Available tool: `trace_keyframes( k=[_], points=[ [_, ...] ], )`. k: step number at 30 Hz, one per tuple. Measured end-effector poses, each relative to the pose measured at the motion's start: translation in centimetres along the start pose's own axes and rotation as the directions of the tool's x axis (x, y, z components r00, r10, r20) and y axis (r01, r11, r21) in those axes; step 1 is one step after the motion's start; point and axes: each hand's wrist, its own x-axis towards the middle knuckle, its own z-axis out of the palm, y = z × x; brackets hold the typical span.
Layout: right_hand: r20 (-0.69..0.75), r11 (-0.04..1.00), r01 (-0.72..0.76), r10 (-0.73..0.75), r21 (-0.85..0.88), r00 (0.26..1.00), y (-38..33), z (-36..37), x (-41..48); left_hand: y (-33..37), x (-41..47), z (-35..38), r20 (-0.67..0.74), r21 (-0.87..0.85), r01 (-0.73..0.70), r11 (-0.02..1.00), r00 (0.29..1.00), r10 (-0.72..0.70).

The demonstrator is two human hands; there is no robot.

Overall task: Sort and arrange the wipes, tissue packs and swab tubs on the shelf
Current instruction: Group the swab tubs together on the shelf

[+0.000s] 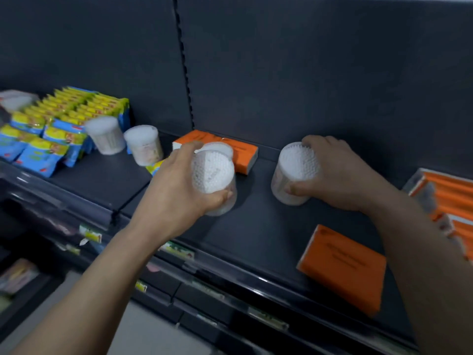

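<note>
1. head view, centre: a person is working both hands along a dark shelf (pixel 256 226). the left hand (pixel 176 185) is wrapping its fingers and thumb round a clear swab tub (pixel 213 172) near the shelf's middle, tilted toward the camera. the right hand (pixel 337 175) is clasping a second swab tub (pixel 297 172) from the back and side, apart to the right. it is not plain whether either tub is resting on the shelf or being held just off it.
2. head view, left: the blue-and-yellow wipes (pixel 58 124) are standing in packed rows and appear largely sorted. a stray wipes pack (pixel 154 166) is peeking out behind the left wrist. two more tubs (pixel 105 135) are leaning just beside the rows, well apart from the pair in hand, so the tubs are not yet forming one group.
3. head view, back and right: some orange tissue packs (pixel 243 152) are lying against the back wall behind the left-hand tub. a loose orange pack (pixel 343 267) is lying flat near the front edge, and an orange row (pixel 448 198) is lining up at the far right.
4. judging from this, the job is sitting around the middle: the wipes are mostly done, while gathering the tubs and moving the scattered tissue packs to their row are left.
</note>
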Motion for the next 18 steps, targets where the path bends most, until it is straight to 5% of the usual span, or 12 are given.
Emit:
trace_keyframes(
  k=[18],
  points=[
    [-0.08,0.988,-0.149,0.152,0.034,0.985,-11.3,4.0,0.8,-9.9,2.3,-7.5,0.15,-0.162,-0.032,0.986,0.987,0.056]
  ],
)
